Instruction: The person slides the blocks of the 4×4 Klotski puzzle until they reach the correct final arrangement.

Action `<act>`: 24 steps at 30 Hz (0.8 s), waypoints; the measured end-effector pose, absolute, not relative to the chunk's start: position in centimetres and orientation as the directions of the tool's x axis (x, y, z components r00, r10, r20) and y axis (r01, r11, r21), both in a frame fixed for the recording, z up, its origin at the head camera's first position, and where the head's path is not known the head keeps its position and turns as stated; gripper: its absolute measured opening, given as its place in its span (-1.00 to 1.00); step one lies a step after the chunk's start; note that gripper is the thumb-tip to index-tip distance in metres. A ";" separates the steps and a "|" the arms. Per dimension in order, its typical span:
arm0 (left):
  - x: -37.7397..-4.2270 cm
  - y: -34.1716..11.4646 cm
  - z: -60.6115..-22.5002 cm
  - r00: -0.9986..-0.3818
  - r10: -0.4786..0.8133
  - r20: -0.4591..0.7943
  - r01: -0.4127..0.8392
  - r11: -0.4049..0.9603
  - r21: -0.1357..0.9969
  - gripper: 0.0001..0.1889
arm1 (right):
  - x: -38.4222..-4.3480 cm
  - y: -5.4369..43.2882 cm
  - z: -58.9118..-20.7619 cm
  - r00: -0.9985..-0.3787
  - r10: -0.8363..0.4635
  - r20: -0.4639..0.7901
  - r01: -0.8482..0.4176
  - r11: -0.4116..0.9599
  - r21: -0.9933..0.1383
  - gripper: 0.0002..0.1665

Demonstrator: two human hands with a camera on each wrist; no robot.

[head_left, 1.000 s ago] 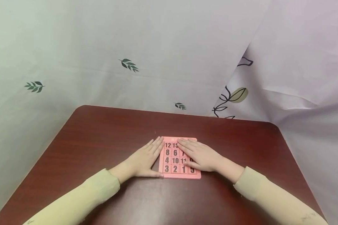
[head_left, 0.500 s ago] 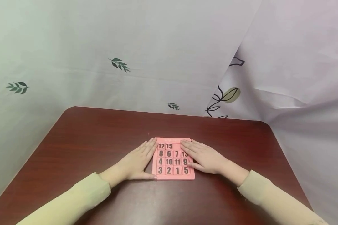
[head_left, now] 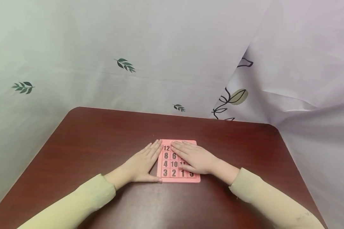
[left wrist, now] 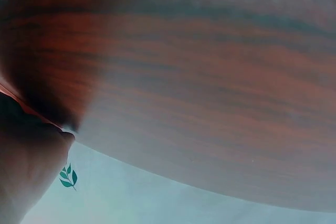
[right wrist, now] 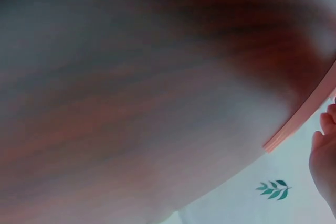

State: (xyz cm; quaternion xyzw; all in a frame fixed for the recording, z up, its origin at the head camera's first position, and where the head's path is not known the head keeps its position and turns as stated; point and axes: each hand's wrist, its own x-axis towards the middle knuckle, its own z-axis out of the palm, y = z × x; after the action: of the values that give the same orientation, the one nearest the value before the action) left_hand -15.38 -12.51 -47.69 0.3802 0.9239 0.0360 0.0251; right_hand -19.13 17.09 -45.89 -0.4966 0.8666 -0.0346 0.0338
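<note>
A pink sliding number puzzle point(head_left: 166, 164) lies flat on the dark red-brown table, its black numbers facing up. Along its left edge rests my left hand point(head_left: 143, 163), fingers straight at the top left corner and thumb at the bottom left one. My right hand point(head_left: 199, 158) lies over the upper right part of the tiles with its fingers extended, hiding several numbers; 12, 8, 4, 3 and 2 still show. In the right wrist view the puzzle's side point(right wrist: 302, 119) appears beside the fingers. The left wrist view catches only part of the left hand point(left wrist: 31, 166).
The wooden table point(head_left: 117, 130) has rounded far corners. Behind it hangs a pale curtain point(head_left: 160, 47) printed with green leaf sprigs, and a second fold with a line-drawn plant point(head_left: 229, 98) falls at the right.
My right hand slid to the puzzle's right side, uncovering a gap in the top row, then came back left over the tiles. The left hand keeps its place; the head view shifted slightly.
</note>
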 end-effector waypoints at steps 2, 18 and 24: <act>-15.4 -12.4 -47.7 -0.706 0.708 -0.012 0.704 0.705 0.086 0.32 | -19.2 16.9 -45.9 -0.504 -0.863 -0.038 -0.858 0.505 -0.090 -0.08; -15.6 -12.3 -47.5 -0.708 0.707 -0.010 0.706 0.707 0.045 0.36 | -18.8 19.5 -46.0 -0.547 -0.837 -0.017 -0.834 0.546 -0.081 -0.10; -15.6 -12.2 -47.5 -0.705 0.709 -0.024 0.707 0.705 0.050 0.36 | -18.5 18.0 -45.6 -0.535 -0.845 -0.004 -0.840 0.533 -0.104 -0.08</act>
State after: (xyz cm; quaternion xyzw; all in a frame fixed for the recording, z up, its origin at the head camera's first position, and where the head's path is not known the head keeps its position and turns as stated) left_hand -15.63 -12.22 -47.49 0.3833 0.9232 0.0184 0.0207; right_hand -18.51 18.04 -45.63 -0.4812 0.8751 -0.0445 0.0266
